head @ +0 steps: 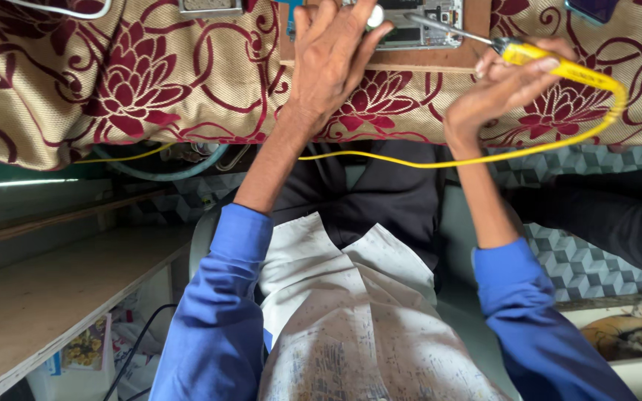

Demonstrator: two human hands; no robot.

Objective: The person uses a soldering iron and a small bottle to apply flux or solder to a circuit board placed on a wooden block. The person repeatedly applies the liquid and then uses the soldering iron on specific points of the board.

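Note:
My right hand (501, 87) grips a yellow-handled soldering iron (551, 65), its metal tip reaching left over an opened phone circuit board (419, 24) at the top edge. My left hand (330, 58) lies on the board's left part, fingers pressing it and pinching a small white object (375, 16). The board rests on a brown wooden pad (380, 56) on the table. The iron's yellow cord (440, 161) loops down from the handle and runs left under the table edge.
A cream tablecloth with dark red flowers (135, 82) covers the table. A wooden shelf (46, 297) stands at the lower left with papers below it. A patterned tile floor (581, 260) lies to the right, where a dark trouser leg (618, 215) belongs to another person.

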